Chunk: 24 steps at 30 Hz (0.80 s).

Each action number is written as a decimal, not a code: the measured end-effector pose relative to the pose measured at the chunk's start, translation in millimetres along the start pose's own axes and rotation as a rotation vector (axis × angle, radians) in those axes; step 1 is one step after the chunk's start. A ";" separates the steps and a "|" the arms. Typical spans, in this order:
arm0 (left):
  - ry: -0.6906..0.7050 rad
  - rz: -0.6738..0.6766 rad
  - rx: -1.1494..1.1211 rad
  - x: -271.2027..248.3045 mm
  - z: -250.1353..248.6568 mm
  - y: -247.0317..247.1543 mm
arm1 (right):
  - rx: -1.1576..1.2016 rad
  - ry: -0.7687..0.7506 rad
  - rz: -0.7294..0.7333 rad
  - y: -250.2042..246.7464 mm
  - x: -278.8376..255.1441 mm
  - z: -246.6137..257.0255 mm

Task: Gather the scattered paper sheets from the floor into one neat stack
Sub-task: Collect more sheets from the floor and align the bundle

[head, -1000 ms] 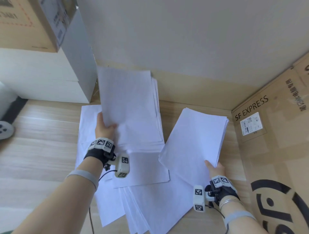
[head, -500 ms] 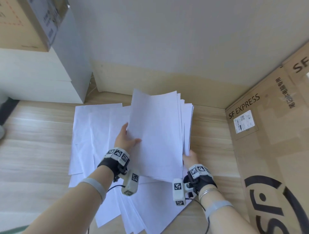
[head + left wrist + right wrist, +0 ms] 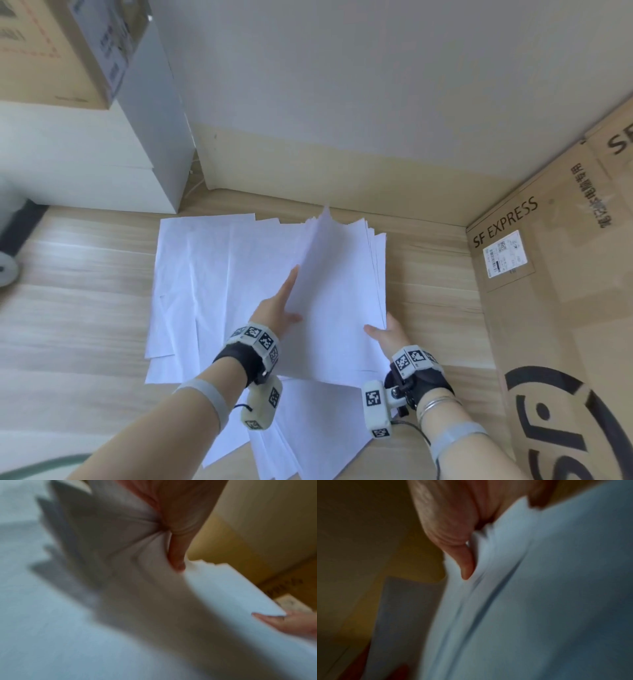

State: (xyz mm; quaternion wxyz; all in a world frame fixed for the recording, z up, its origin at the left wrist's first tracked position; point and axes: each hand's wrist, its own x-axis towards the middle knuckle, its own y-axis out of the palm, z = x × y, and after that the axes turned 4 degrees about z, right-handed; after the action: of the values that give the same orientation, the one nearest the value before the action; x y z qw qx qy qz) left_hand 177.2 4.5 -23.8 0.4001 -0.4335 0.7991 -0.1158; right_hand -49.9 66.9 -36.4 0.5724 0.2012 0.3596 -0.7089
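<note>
A bundle of white paper sheets point(image 3: 339, 291), its far edges fanned unevenly, hangs between both hands just above the floor. My left hand point(image 3: 277, 310) pinches its left edge, thumb on top; in the left wrist view the thumb point(image 3: 176, 547) creases the bundle point(image 3: 223, 588). My right hand point(image 3: 385, 334) grips the near right corner, and the right wrist view shows its thumb point(image 3: 464, 566) on the sheets point(image 3: 539, 588). More loose sheets point(image 3: 205, 274) lie spread on the wood floor under and to the left of the bundle, and others point(image 3: 308, 428) reach toward me.
A large SF EXPRESS cardboard box point(image 3: 548, 308) stands close on the right. A white cabinet point(image 3: 85, 164) with a cardboard box point(image 3: 51, 51) on top stands at the back left. The wall's baseboard point(image 3: 325, 171) runs just behind the sheets. Bare wood floor point(image 3: 68, 325) lies to the left.
A second ago each hand held its own bundle, apart. They came together into one bundle, which has since tilted down toward the floor sheets.
</note>
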 end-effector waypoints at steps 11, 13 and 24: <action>-0.527 -0.166 0.607 20.6 58.7 -25.8 | 0.113 -0.084 -0.153 -21.5 -5.6 -29.0; -0.591 -0.164 0.506 21.1 62.0 -25.7 | 0.127 -0.085 -0.160 -20.9 -5.8 -30.4; -0.636 -0.269 0.262 24.1 58.5 -38.8 | 0.110 -0.098 -0.175 -21.1 -3.4 -33.7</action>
State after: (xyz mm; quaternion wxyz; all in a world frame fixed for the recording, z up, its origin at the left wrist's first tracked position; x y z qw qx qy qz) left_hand 236.4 -28.1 -54.3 0.6618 -0.4939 0.5491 -0.1283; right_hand -73.4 95.9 -50.4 0.5132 0.1653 0.3081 -0.7838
